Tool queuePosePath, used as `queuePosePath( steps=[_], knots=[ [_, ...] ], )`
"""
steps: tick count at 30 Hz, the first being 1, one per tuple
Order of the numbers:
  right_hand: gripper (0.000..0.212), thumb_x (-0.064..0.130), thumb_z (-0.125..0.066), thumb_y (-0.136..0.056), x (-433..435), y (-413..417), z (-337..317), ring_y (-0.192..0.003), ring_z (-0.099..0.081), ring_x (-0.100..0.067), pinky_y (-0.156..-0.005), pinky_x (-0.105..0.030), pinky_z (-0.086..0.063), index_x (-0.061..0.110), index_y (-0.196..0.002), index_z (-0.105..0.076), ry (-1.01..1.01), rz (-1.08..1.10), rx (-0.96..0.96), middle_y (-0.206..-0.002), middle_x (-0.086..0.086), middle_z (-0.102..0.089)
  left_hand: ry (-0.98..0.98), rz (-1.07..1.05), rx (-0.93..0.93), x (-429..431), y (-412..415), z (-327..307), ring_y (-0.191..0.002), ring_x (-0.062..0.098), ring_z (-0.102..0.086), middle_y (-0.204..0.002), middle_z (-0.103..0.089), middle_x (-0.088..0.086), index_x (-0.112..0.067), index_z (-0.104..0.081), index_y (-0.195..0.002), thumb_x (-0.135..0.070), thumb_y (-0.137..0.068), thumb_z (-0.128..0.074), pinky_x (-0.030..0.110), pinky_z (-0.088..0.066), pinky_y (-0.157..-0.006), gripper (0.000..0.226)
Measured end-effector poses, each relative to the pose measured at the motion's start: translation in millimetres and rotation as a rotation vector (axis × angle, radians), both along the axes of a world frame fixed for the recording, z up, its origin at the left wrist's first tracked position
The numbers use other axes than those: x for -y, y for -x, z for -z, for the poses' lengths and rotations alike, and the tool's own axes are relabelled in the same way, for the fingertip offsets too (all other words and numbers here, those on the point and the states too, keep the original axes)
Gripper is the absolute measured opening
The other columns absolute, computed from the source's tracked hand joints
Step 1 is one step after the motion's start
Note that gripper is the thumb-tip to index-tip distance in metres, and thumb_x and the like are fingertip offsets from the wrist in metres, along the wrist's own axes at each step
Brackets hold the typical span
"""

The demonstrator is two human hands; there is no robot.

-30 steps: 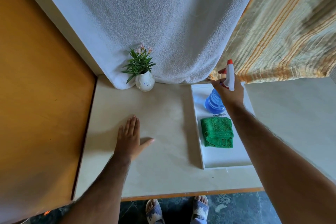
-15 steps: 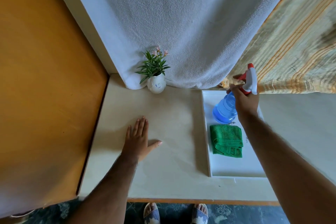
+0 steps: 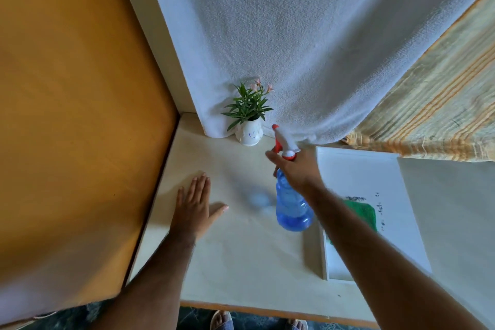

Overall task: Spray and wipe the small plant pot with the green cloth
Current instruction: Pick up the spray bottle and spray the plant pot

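A small white plant pot (image 3: 249,134) with green leaves and pink flowers stands at the back of the table against a white towel. My right hand (image 3: 296,169) grips the neck of a blue spray bottle (image 3: 292,205), held in the air with its red and white nozzle aimed toward the pot. The green cloth (image 3: 363,213) lies in the white tray (image 3: 375,169), partly hidden by my right forearm. Flat on the table, fingers apart, rests my left hand (image 3: 194,203), left of the bottle.
A white towel (image 3: 294,35) hangs behind the pot, with a striped orange curtain (image 3: 434,104) to its right. An orange wooden panel (image 3: 75,102) borders the table (image 3: 241,249) on the left. My sandalled feet show below the table's front edge.
My right hand has lifted the spray bottle out of the tray and carried it left over the table, toward the pot. The left hand has stayed flat. The camera has shifted.
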State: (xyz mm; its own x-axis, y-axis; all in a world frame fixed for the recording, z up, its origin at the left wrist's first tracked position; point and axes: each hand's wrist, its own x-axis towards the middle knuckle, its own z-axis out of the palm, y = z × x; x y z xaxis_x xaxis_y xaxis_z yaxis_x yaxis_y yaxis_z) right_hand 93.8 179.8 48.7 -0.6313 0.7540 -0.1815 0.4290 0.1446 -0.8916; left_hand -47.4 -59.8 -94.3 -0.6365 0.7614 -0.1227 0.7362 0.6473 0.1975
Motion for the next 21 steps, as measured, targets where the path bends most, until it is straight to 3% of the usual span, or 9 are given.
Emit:
queuePosePath(
  steps=[4,10,15,21],
  knots=[
    [0.032,0.052,-0.076,-0.080,5,18,18,-0.074,-0.073,-0.020,-0.075,-0.033,-0.054,0.022,-0.074,-0.070,0.047,-0.025,0.221,-0.064,-0.004,-0.074,-0.076,0.005,-0.050,1,-1,4,-0.140,0.030,-0.045,-0.155,-0.044,0.014,-0.004,-0.041,-0.149,-0.074,-0.084,-0.046,0.057,-0.034,-0.111,0.096],
    [0.035,0.055,-0.075,-0.078,1,39,23,-0.070,-0.074,-0.021,-0.077,-0.032,-0.056,0.022,-0.072,-0.066,0.076,-0.015,0.306,-0.058,-0.002,-0.073,-0.121,0.004,-0.096,3,0,10,-0.142,0.029,-0.042,-0.157,-0.041,0.012,-0.006,-0.040,-0.150,-0.074,-0.084,-0.048,0.058,-0.032,-0.113,0.095],
    [0.038,0.059,-0.070,-0.079,-1,54,21,-0.059,-0.068,-0.014,-0.060,-0.025,-0.050,0.021,-0.078,-0.066,0.094,-0.024,0.381,-0.054,0.002,-0.072,-0.098,-0.001,-0.095,3,1,10,-0.145,0.027,-0.037,-0.160,-0.037,0.010,-0.007,-0.035,-0.152,-0.075,-0.085,-0.042,0.058,-0.029,-0.115,0.096],
    [0.044,0.062,-0.068,-0.078,0,58,24,-0.060,-0.068,-0.008,-0.059,-0.025,-0.048,0.019,-0.076,-0.070,0.061,-0.024,0.414,-0.054,0.005,-0.071,-0.073,-0.005,-0.076,4,2,11,-0.148,0.026,-0.031,-0.162,-0.032,0.009,-0.009,-0.030,-0.155,-0.077,-0.084,-0.036,0.058,-0.025,-0.117,0.098]
  ],
)
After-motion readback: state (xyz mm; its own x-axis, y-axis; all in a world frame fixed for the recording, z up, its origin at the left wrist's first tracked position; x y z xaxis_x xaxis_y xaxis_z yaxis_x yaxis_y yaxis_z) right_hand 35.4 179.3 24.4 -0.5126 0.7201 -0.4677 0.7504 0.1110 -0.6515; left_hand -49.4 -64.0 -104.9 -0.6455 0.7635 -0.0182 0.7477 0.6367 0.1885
